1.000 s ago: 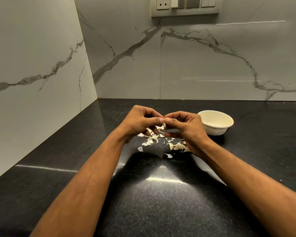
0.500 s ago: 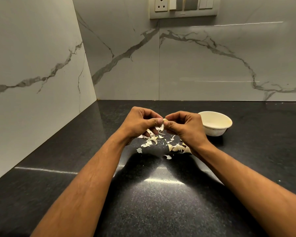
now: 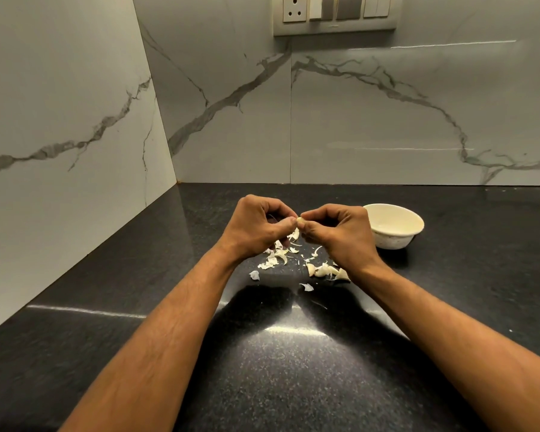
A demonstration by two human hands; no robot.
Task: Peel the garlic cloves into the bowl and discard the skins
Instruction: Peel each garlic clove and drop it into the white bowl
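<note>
Both hands, left hand [image 3: 256, 227] and right hand [image 3: 335, 232], pinch one garlic clove [image 3: 299, 220] mid-frame. Skins [image 3: 276, 257] litter the surface [image 3: 293, 369]. More cloves [image 3: 323, 271] wait. Bowl [image 3: 392, 225] looks empty.

Bowl [image 3: 392, 225] right of hands; skins [image 3: 275, 258] litter counter [image 3: 293, 369].

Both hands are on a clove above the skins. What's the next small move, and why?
Probably keep stripping skin. The left hand and right hand both pinch the clove above the skins on the counter, not over the bowl to the right. Whether it is fully peeled is too small to tell; once bare, drop it in the bowl.
</note>
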